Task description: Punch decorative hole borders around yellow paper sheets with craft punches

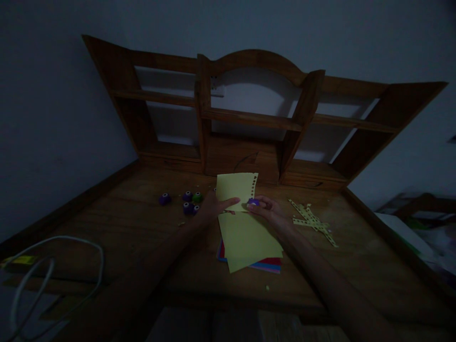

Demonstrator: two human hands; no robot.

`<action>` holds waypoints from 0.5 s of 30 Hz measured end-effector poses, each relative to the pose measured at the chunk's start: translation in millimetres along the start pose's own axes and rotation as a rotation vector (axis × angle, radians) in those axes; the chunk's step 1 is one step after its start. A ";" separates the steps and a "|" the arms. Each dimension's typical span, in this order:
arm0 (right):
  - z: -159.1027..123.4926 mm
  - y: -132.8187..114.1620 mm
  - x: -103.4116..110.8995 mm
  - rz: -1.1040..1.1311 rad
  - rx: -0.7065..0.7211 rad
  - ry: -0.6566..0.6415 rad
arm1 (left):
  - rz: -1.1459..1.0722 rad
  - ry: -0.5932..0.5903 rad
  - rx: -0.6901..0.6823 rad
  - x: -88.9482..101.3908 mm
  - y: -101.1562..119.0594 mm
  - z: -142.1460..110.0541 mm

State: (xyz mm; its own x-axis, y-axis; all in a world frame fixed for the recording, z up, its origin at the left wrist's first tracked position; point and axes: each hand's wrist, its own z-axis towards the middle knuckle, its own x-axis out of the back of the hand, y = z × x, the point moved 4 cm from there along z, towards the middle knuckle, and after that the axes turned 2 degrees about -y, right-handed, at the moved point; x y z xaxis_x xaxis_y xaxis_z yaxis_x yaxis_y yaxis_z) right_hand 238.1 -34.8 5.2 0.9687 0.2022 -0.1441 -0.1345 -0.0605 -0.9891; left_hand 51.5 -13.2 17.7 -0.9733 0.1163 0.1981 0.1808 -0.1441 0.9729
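Observation:
My left hand grips a yellow sheet of paper by its left side, thumb lying across the front. A column of small punched holes runs down the sheet's right edge. My right hand is closed around a purple craft punch at that edge, below the holes. Under both hands lies a stack of yellow paper, with red, blue and pink sheets showing beneath it. Several more purple punches and a green punch sit left of my left hand.
Punched yellow paper strips lie in a pile at the right. A wooden shelf unit stands along the back of the wooden desk. A white cable loops at the left front. Small paper scraps dot the desk.

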 end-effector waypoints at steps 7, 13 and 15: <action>-0.4 -1.1 0.6 -0.019 -0.001 -0.008 | 0.007 0.024 0.010 0.2 -1.7 -0.4; 0.5 -1.3 0.1 -0.019 0.009 -0.008 | 0.041 0.021 0.000 -0.5 0.6 -0.4; 0.2 -1.2 0.1 -0.028 0.015 -0.014 | 0.028 0.010 -0.008 -1.2 1.9 -0.6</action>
State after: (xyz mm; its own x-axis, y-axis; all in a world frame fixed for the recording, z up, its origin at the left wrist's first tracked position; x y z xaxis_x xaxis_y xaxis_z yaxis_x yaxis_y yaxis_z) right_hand 238.3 -34.5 6.4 0.9691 0.2174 -0.1167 -0.1107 -0.0396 -0.9931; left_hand 52.9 -14.1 19.3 -0.9693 0.1023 0.2235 0.2065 -0.1546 0.9662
